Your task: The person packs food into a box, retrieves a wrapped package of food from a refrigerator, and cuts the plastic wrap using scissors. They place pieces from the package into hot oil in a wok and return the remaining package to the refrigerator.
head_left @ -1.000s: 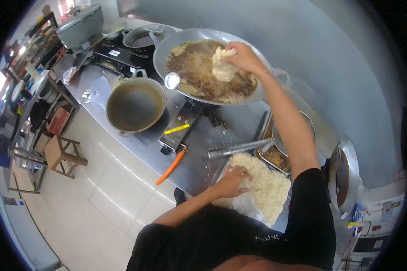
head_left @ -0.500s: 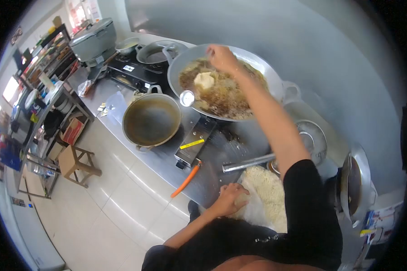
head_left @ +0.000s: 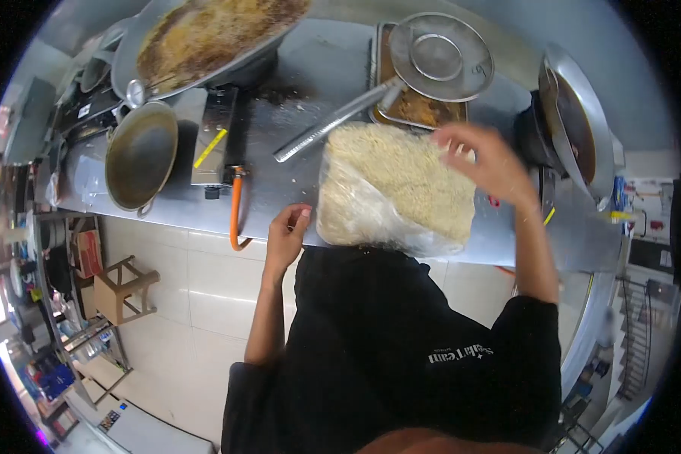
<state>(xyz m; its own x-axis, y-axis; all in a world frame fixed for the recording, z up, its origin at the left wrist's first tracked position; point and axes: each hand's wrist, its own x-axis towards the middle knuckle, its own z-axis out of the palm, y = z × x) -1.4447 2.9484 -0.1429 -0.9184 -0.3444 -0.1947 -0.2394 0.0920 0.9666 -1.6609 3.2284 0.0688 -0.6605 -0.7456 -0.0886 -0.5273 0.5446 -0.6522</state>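
Observation:
A clear plastic bag of pale yellow crumbs (head_left: 401, 178) lies on the steel counter in front of me. My left hand (head_left: 286, 238) is beside the bag's left edge, its fingers loosely bent and apart from the thumb, with nothing visible in it. Over the bag's upper right part is my right hand (head_left: 483, 159), slightly blurred, fingers stretched to the left and apart, no object visible in them. At the upper left, a large wok (head_left: 280, 38) holds bubbling oil with browned, foamy contents.
A round strainer (head_left: 477, 72) rests over a tray of brown fried bits (head_left: 420, 110), its long handle reaching left. A smaller empty wok (head_left: 140, 155), a burner (head_left: 213, 144) with an orange hose (head_left: 236, 208), and another wok (head_left: 590, 121) at right stand around. A stool (head_left: 125, 291) is on the floor.
The view has swung right and down toward the bag. My right hand has come back from above the large wok to over the crumbs. My left hand is now off the bag, at its left.

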